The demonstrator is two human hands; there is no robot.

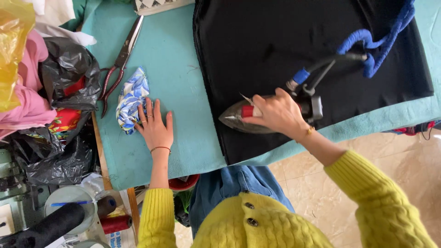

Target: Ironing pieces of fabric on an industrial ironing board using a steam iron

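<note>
My right hand [276, 113] grips the handle of a steam iron [239, 117] that rests flat on a large black cloth [294, 41], its tip pointing left near the cloth's left edge. A blue wrapped cord [379, 43] and black hose run from the iron's back to the upper right. My left hand [154, 126] lies flat with fingers spread on the teal ironing surface [179, 69]. Its fingertips touch a small folded piece of blue and white flowered fabric [132, 98].
Large tailor's scissors [120, 62] lie just beyond the flowered fabric. Black plastic bags [69, 73], pink cloth [27, 92] and a yellow bag [14, 41] pile up at the left. Thread spools [115, 223] and part of a sewing machine sit lower left. Tiled floor [367, 156] shows at right.
</note>
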